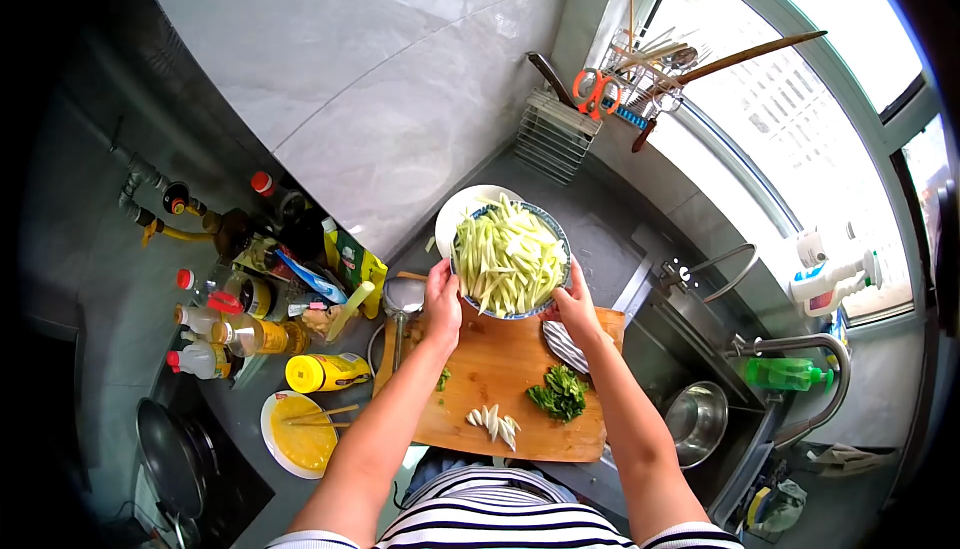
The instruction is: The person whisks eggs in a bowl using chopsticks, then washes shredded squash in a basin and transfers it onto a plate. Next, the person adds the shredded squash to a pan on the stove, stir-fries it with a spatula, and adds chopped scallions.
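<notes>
Both my hands grip a blue-rimmed bowl [563, 237] heaped with pale green vegetable strips [508, 257]. My left hand [441, 301] is closed on its left side, and my right hand [577, 305] on its lower right side. The bowl is over the far edge of a wooden cutting board [450, 429], overlapping a white plate [452, 215] behind. On the board lie chopped green leaves [559, 394], white slices [491, 423] and a grey-and-white striped object [566, 346], partly hidden by my right arm. A round metal utensil [403, 297] is beside my left hand.
At left are a plate of yellow liquid [300, 439] with chopsticks, a yellow container [326, 372], several bottles [255, 335] and a black pan [170, 449]. The sink at right holds a metal pot [697, 419]. A knife rack [556, 135] stands at the back.
</notes>
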{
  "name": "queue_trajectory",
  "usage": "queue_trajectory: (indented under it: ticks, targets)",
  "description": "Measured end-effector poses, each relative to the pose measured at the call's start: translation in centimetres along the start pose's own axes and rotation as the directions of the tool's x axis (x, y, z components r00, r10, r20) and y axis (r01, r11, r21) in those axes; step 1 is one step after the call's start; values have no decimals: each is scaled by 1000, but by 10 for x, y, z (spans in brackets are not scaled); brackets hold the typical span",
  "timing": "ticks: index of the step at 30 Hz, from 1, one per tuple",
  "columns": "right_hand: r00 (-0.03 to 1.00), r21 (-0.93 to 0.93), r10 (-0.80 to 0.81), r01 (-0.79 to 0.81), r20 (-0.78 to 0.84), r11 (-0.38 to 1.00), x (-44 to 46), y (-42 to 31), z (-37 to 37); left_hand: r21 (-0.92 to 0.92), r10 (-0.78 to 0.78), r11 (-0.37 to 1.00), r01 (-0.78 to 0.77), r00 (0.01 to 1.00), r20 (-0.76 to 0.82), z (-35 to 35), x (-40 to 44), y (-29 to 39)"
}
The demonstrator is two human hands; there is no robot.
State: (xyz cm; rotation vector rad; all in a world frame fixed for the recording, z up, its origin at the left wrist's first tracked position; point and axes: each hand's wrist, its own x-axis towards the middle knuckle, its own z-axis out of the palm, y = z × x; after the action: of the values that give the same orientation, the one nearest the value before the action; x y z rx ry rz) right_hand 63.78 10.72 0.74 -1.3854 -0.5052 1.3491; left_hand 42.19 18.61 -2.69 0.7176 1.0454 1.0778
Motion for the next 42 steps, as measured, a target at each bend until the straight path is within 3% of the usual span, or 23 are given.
queue_trajectory:
  ticks: [1,4,9,13,16,17,18,20,22,24,26,29,32,33,36,37,38,40,42]
  targets:
    - [1000,11,12,-12,-3,1000,-4,4,-3,48,41,998,-41,999,6,-7,0,-11]
    - [999,92,47,-48,11,995,-27,10,-9,-94,-20,995,29,995,96,-18,-6,-20]
    - [995,135,82,-90,64,987,-54,30,-11,-87,-311,942,324,940,141,-14,-36,0]
    - [984,55,118,-126,133,991,-75,31,-8,42,-160,987,155,979,130,-34,-50,-17]
    - [977,-170,131,-102,168,980,-81,8,-7,199,0,980,13,998,-62,-37,-62,-6]
    - [972,-180,39,3,231,984,-80,-8,-8,200,10,980,-4,999,-32,-40,-63,-1]
    - [962,-282,-191,242,197,928,-54,14,-22,224,12,975,-12,1000,1,-45,-64,5]
    - [877,-546,-376,481,300,686,-39,-15,-4,273,13,962,-31,998,69,-53,-67,17]
    - [839,-698,-377,538,392,472,-36,-44,41,294,30,954,-52,996,81,-56,-73,23]
    - [811,-715,-314,584,494,384,-19,-45,70,355,75,931,-89,996,53,-65,-74,14]
    - [702,-656,-307,711,642,253,-7,-43,84,370,82,924,-97,995,56,-73,-72,9]
    - [621,-559,-268,782,736,277,-21,-50,100,323,38,944,-68,995,96,-83,-71,9]
    - [591,-508,-180,785,786,356,-26,-51,102,321,8,947,-9,1000,5,-78,-81,25]
    - [566,-453,-230,796,791,401,-26,-50,102,273,-6,962,2,1000,17,-81,-81,25]
    - [719,-492,-215,631,661,600,-22,-59,105,337,8,941,-10,1000,7,-88,-86,28]
    - [745,-461,-303,625,594,630,-9,-52,104,348,16,937,-18,1000,8,-93,-84,26]
    - [806,-532,-292,567,514,629,1,-52,105,361,23,932,-25,1000,10,-101,-83,21]
    - [831,-540,-296,536,471,649,19,-52,111,369,46,928,-43,999,1,-115,-84,10]
    - [810,-672,-288,585,511,454,36,-51,119,360,86,930,-73,996,-22,-123,-86,6]
